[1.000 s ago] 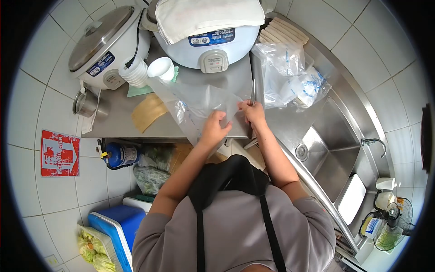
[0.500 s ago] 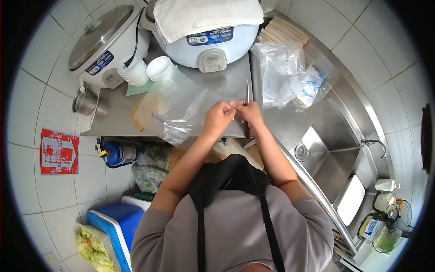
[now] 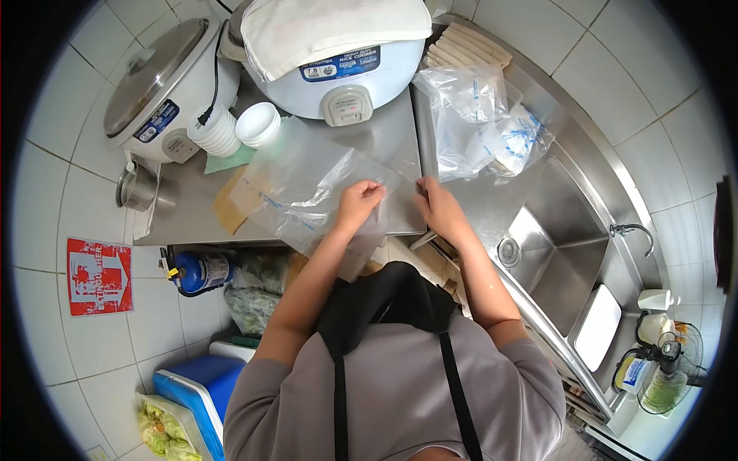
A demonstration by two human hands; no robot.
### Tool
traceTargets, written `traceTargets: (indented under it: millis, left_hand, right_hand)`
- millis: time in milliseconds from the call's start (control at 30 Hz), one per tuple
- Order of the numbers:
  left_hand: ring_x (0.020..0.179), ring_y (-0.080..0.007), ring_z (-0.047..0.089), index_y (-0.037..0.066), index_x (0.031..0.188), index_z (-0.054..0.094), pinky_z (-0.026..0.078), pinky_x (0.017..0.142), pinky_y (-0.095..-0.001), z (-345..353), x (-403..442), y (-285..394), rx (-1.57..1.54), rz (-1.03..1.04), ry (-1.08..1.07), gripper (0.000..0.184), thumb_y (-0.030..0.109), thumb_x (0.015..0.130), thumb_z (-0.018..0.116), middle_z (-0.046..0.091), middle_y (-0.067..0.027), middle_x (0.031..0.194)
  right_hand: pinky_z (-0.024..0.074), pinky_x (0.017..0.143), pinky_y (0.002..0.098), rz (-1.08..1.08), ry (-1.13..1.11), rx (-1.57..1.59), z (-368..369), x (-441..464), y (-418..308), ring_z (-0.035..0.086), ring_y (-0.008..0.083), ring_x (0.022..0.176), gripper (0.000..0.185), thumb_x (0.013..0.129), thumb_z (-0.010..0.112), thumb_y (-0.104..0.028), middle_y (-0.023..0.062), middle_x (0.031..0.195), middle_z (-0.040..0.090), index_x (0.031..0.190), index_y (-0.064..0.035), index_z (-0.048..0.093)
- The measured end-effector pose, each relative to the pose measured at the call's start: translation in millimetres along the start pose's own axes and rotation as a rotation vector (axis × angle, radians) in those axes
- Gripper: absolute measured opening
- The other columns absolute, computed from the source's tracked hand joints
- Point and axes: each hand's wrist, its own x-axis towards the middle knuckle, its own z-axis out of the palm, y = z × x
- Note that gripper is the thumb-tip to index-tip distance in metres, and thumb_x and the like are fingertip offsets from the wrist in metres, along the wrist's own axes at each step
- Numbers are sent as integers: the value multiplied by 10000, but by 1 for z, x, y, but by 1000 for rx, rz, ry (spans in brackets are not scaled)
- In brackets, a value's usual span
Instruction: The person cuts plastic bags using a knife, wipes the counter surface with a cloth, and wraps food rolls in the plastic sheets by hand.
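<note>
A large clear plastic bag (image 3: 307,184) with blue print spreads over the steel counter (image 3: 184,211) and hangs past its front edge. My left hand (image 3: 360,206) is closed on the bag near its right side. Just right of it, my right hand (image 3: 441,207) has its fingers together by the seam between counter and sink unit; what they hold, if anything, is too small to tell. Beneath the bag's left part lies a brown sheet (image 3: 231,206). White cups (image 3: 257,124) stand behind it.
Two rice cookers (image 3: 338,77) (image 3: 177,96) stand at the back. Crumpled plastic bags (image 3: 477,123) lie beside the sink (image 3: 561,246), with a folded beige cloth (image 3: 469,48) behind. Below left are a blue extinguisher (image 3: 201,270) and a blue cooler (image 3: 200,388).
My hands, close together half a second ago, are now apart. The long thin blade seen at my right hand before no longer shows. The bag has shifted from its earlier spread, and the view has turned slightly.
</note>
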Motion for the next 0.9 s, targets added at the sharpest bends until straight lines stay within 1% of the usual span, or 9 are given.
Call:
traceTargets:
  millis: [67, 333, 433, 533, 633, 733, 767, 833, 900]
  left_hand:
    - [652, -49, 543, -18, 879, 652, 453, 602, -204, 1, -1, 2, -7, 8, -4, 148, 127, 848, 650, 628, 2, 739]
    - [625, -32, 485, -13, 860, 646, 398, 579, -192, 8, -7, 9, 94, 66, -1, 147, 131, 835, 664, 601, 24, 701]
    - [629, -72, 513, -4, 808, 648, 407, 571, -213, 10, -9, 12, 212, 236, -29, 143, 136, 824, 671, 609, -6, 726]
    - [894, -214, 556, -6, 891, 625, 441, 781, -343, 10, -16, 29, 516, 312, -32, 204, 182, 816, 658, 601, -115, 956]
    - [1207, -315, 414, -42, 1149, 524, 314, 1017, -427, 23, -15, 21, 913, 483, 197, 423, 250, 854, 603, 458, -192, 1282]
    - [1385, -354, 149, -101, 1341, 298, 92, 1133, -466, 36, -16, 9, 1074, 439, 172, 662, 308, 882, 544, 220, -230, 1465]
    - [1396, -350, 109, -108, 1359, 256, 68, 1138, -463, 36, -14, 6, 1082, 406, 142, 692, 330, 892, 520, 191, -239, 1475]
    - [1417, -344, 30, -121, 1395, 172, 20, 1147, -457, 38, -16, 4, 1098, 332, 78, 753, 375, 913, 471, 132, -257, 1493]
    - [1416, -343, 43, -122, 1399, 157, 29, 1145, -457, 38, -17, 4, 1136, 316, 65, 780, 403, 910, 462, 122, -254, 1497]
  right_hand:
    - [460, 754, 498, 54, -122, -74, -13, -12, -15, 580, 442, 890, 292, 854, 533, -117, 288, 986, 592, 1099, 25, 461]
    - [479, 757, 502, 163, -153, -294, -9, -24, -22, 599, 430, 874, 255, 837, 539, -109, 235, 1007, 604, 1053, 10, 474]
    - [483, 759, 500, 142, -160, -283, -3, -23, -21, 600, 431, 887, 262, 833, 532, -108, 245, 1008, 603, 1056, 12, 466]
    - [486, 744, 505, 208, -165, -256, 11, -16, -16, 602, 438, 877, 306, 832, 523, -106, 258, 1007, 600, 1104, 9, 442]
    - [488, 719, 515, 287, -158, -222, 31, -9, -2, 605, 449, 846, 367, 831, 520, -104, 263, 1004, 600, 1162, 9, 409]
    - [479, 704, 514, 259, -114, -190, 33, -4, -5, 604, 449, 820, 413, 830, 538, -100, 263, 939, 620, 1215, -31, 405]
    - [474, 701, 512, 236, -94, -182, 31, -1, -7, 602, 447, 813, 428, 830, 546, -99, 263, 908, 629, 1233, -51, 409]
    - [484, 694, 507, 128, -83, -221, 29, 5, 5, 608, 437, 809, 395, 847, 526, -114, 234, 976, 616, 1225, -66, 421]
    - [491, 694, 497, 51, -56, -229, 26, 3, 20, 611, 420, 815, 359, 860, 515, -123, 204, 1005, 613, 1211, -88, 449]
